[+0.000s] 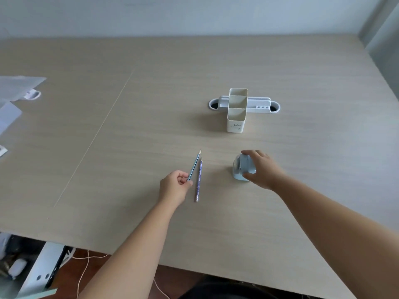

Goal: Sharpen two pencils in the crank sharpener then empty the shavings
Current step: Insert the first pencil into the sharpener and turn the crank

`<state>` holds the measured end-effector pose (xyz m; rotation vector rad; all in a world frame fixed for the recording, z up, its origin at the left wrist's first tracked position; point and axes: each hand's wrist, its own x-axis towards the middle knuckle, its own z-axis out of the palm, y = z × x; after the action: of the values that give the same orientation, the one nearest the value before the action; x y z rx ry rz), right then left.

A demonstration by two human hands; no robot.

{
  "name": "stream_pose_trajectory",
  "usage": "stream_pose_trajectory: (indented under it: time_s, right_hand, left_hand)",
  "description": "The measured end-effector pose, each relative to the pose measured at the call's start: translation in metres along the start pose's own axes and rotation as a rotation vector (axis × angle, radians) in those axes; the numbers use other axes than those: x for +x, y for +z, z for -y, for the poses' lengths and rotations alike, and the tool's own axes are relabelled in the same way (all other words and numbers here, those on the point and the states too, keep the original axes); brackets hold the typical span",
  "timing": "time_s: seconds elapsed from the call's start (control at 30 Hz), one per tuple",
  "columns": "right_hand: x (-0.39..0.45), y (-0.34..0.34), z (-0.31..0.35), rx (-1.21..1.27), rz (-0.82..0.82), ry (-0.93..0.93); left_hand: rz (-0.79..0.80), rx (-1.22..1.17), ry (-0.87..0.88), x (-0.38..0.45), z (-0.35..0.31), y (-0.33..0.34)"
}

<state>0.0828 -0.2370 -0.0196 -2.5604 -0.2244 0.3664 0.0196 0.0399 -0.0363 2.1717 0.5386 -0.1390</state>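
Note:
Two pencils lie side by side near the middle of the table (129, 126), tips pointing away from me. My left hand (174, 187) pinches the lower end of the teal pencil (195, 164). Just to its right, the purple patterned pencil (199, 180) rests flat on the table, untouched. Further right stands the small light-blue crank sharpener (239, 167); my right hand (262, 169) wraps over its top and right side, hiding much of it. The crank is not visible.
A white three-compartment pen holder (236, 117) stands behind the pencils, in front of a white cable-port tray (259, 104). Papers and a plastic bag (15, 91) lie at the far left. The table's near edge runs below my forearms.

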Motion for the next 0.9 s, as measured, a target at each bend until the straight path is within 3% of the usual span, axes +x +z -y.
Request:
stream_pose_trajectory:
  time_s: [0.17, 0.4, 0.9]
  right_hand:
    - [-0.001, -0.001, -0.004, 0.003, 0.026, 0.003]
    - [-0.002, 0.000, -0.002, 0.064, 0.031, 0.037]
    - [0.000, 0.001, -0.006, 0.079, 0.039, -0.008]
  left_hand:
    - [0.073, 0.180, 0.346, 0.006, 0.000, -0.026]
    - [0.158, 0.282, 0.523, 0.030, -0.018, -0.025]
    - [0.285, 0.312, 0.514, 0.057, -0.044, -0.009]
